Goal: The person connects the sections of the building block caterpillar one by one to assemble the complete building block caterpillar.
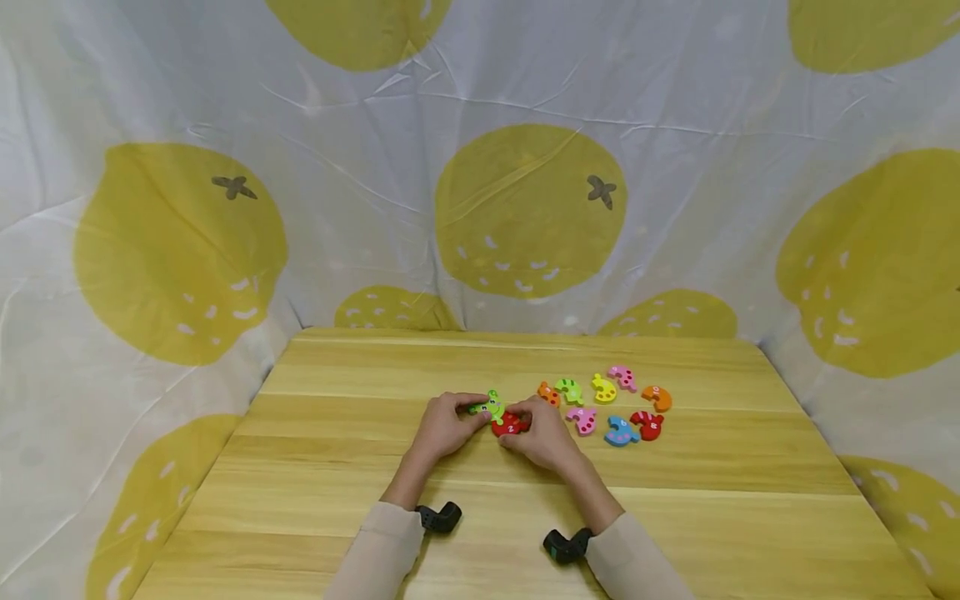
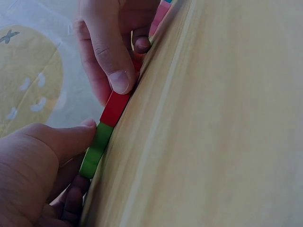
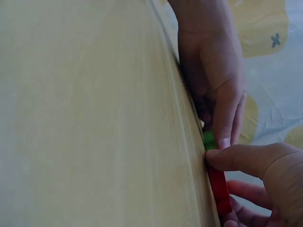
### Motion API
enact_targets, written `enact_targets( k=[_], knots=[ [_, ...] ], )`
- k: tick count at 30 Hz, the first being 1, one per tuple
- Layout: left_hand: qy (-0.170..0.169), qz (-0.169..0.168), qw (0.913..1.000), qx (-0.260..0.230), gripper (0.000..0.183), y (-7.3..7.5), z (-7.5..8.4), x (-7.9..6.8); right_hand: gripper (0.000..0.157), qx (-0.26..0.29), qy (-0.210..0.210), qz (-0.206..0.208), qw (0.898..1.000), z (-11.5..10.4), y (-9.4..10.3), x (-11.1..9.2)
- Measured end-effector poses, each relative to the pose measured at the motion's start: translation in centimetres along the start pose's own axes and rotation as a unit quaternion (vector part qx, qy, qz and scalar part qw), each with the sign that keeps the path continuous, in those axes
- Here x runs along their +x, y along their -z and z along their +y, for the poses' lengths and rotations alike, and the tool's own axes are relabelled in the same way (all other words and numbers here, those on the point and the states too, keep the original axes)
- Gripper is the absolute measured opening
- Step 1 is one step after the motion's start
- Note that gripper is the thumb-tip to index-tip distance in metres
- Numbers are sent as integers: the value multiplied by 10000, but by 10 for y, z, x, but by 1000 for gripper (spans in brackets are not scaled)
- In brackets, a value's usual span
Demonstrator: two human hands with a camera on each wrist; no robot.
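Observation:
Near the middle of the table, my left hand (image 1: 444,425) holds a green puzzle piece (image 1: 492,408) with a face and knobbed feelers, thumb and fingers at its edges. Against it lies a red numbered puzzle piece (image 1: 510,424), which my right hand (image 1: 546,435) pinches from the right. Seen from the left wrist, the green piece (image 2: 97,149) and the red piece (image 2: 115,106) meet end to end, low along the tabletop. In the right wrist view, my right thumb overlaps the place where red piece (image 3: 218,189) and green piece (image 3: 209,138) come together.
Right of my hands lie several loose curved pieces: orange (image 1: 550,394), green (image 1: 570,391), yellow (image 1: 603,389), two pink (image 1: 622,377), blue (image 1: 621,432), red (image 1: 647,426) and another orange (image 1: 657,398). A fruit-printed curtain (image 1: 360,208) hangs behind the wooden table (image 1: 337,467).

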State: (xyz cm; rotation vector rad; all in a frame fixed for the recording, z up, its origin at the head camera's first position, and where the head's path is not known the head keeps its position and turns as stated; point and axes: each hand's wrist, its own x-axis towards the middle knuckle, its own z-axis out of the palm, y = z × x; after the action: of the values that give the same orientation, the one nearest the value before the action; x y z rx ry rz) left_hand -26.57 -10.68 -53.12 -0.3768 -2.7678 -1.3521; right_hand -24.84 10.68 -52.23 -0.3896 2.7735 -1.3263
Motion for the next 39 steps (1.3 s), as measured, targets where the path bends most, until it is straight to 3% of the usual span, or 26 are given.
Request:
enact_targets(
  k=[9, 13, 19, 25, 33, 39],
  knots=[
    [89, -46, 9999, 26, 30, -4, -1, 2, 53, 396, 334, -535, 9972, 17, 17, 2],
    [-19, -55, 10000, 9, 30, -5, -2, 3, 47, 584, 372, -259, 9973, 23, 35, 2],
    [-171, 26, 9998, 73, 30, -6, -1, 1, 44, -3, 229, 236, 9995, 33, 55, 5],
    [-341, 80, 9991, 218, 34, -6, -3, 0, 46, -634, 176, -91, 9978, 35, 60, 6],
    [-356, -301, 9957, 805, 74, -7, -5, -2, 37, -756, 198, -243, 9966, 31, 59, -6],
    [-392, -361, 9958, 747, 74, -7, -4, -1, 45, -772, 193, -121, 9968, 32, 56, -9]
  ],
)
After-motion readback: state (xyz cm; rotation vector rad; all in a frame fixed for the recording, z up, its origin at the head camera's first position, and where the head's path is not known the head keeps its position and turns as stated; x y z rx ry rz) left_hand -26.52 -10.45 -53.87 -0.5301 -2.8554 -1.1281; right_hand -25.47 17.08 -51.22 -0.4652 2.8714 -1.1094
